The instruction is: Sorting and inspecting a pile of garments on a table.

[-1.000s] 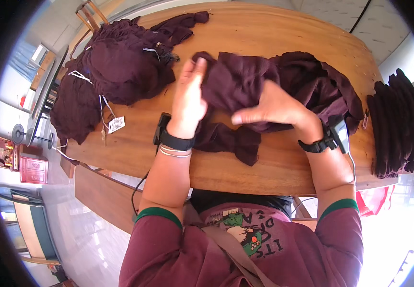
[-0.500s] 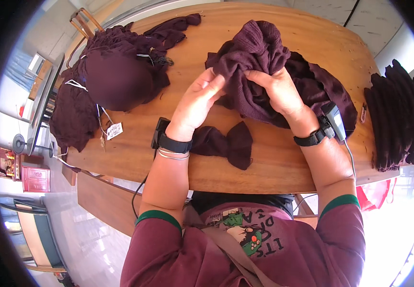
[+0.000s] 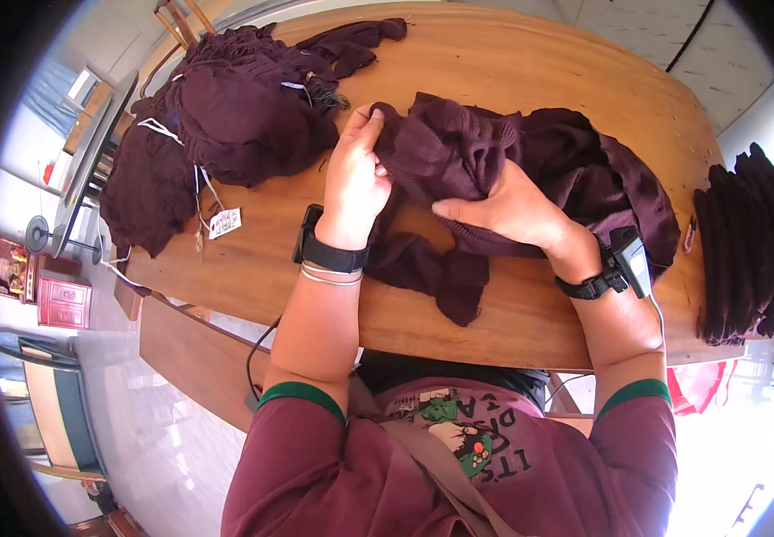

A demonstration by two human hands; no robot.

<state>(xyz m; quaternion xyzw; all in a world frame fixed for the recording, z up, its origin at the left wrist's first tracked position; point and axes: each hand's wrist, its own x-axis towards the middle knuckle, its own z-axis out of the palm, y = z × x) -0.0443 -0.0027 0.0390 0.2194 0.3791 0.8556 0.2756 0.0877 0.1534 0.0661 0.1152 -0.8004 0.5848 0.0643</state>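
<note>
A dark maroon knitted garment (image 3: 459, 148) is bunched up in front of me, its body trailing off to the right across the table. My left hand (image 3: 357, 174) pinches the garment's left edge between thumb and fingers. On the near right side of the bunch, my right hand (image 3: 508, 210) grips the knit with the thumb toward me; its fingers are partly hidden by the cloth. One narrow part of the maroon cloth (image 3: 432, 268) lies on the tabletop below my hands.
A big heap of maroon knitwear (image 3: 244, 121) with white ties and a paper tag (image 3: 225, 223) covers the left of the wooden table (image 3: 530, 313). Folded maroon pieces (image 3: 752, 255) are stacked at the right edge. A small tool (image 3: 690, 234) lies beside them. Cables run from both wrist devices.
The bunched garment has come down lower and lies more spread out. My left hand has shifted left to its edge, while my right hand has slid lower along the knit.
</note>
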